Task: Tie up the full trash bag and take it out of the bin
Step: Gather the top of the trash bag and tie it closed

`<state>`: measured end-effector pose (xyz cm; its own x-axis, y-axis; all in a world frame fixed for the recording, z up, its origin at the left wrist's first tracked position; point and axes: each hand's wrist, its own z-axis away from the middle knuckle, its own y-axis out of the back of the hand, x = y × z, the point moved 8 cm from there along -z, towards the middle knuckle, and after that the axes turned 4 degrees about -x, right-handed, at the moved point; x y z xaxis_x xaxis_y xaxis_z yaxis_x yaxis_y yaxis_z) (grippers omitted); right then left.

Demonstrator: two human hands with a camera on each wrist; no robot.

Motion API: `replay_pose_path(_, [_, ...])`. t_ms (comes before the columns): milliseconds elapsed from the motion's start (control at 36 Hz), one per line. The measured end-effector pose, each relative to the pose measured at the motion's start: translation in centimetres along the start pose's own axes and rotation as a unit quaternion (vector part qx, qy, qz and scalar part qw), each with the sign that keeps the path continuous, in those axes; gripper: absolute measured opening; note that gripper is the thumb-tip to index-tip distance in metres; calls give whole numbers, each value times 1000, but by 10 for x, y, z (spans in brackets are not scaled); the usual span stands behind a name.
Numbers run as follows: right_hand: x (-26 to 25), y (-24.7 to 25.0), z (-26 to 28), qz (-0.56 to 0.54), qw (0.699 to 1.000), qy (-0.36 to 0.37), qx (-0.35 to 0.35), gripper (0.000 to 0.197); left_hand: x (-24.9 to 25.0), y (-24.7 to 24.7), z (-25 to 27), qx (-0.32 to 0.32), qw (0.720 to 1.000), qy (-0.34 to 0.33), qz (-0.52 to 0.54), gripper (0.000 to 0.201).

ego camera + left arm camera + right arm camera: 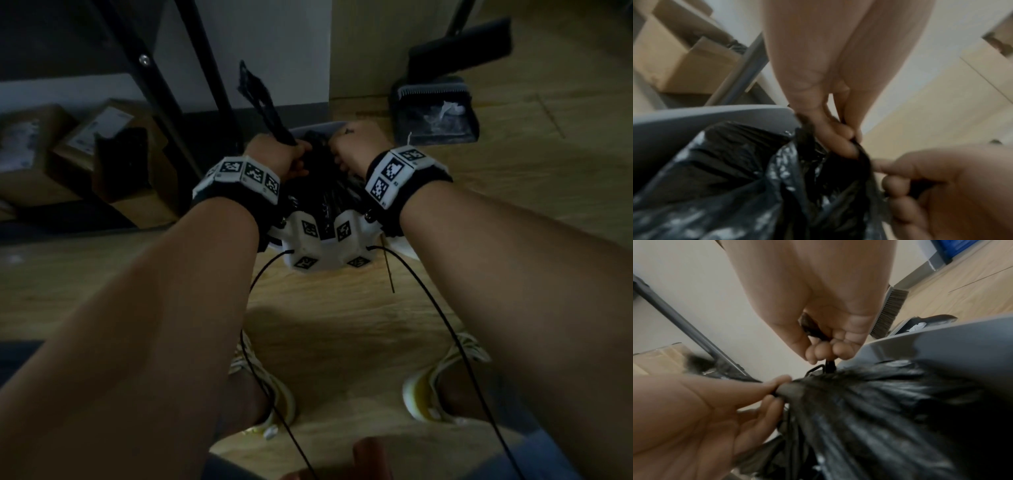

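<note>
left hand [278, 156]: fingers curled, gripping a gathered strip of the black trash bag [323, 202] | right hand [356, 149]: fist pinching the bag's other strip | bag sits in grey bin [941, 340]

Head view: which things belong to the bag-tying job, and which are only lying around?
Job:
black plastic trash bag
grey plastic bin
left hand
right hand

Lying about:
black dustpan
black broom
brown cardboard boxes

left hand [830, 129] grips trash bag [731, 178] | bin [674, 123] behind | right hand [937, 186] pinches
</note>
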<state>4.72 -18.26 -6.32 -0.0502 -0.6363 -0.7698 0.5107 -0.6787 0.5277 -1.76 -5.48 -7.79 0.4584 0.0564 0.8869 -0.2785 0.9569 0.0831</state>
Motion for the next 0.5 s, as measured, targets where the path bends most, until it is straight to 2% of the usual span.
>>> replay_pose_path(111, [1, -1, -1, -19, 1000, -2, -14, 6, -4, -5, -2, -8, 998, 30, 56, 29])
replay_pose_path(194, [0, 1, -8, -45, 999, 2, 0, 12, -3, -7, -4, 4, 999, 27, 45, 31])
replay_pose_path(278, [0, -4, -4, -107, 991, -48, -61, 27, 5, -6, -8, 42, 997, -1, -67, 29])
replay_pose_path(333, [-2, 2, 0, -118, 990, -60, -50, 33, 13, -11, -10, 47, 981, -21, -189, 24])
replay_pose_path(361, [-5, 10, -3, -119, 991, -48, -28, 34, 18, -12, -12, 57, 972, -18, -227, 29])
replay_pose_path(389, [-2, 9, -2, -104, 992, -51, -54, 33, 19, -13, -12, 66, 967, -15, -245, 34])
replay_pose_path(417, [2, 0, 5, -73, 987, -59, -133, 32, 19, -16, -12, 58, 962, -1, -268, 38])
replay_pose_path(444, [8, -6, 9, -28, 982, -16, -184, 32, 19, -21, -14, 42, 955, 4, -293, 39])
replay_pose_path(472, [15, -9, 10, -26, 978, -5, -206, 32, 18, -25, -17, 28, 950, 7, -311, 40])
replay_pose_path(500, [10, -3, 15, -36, 980, 2, -194, 30, 17, -29, -19, 21, 945, 5, -327, 40])
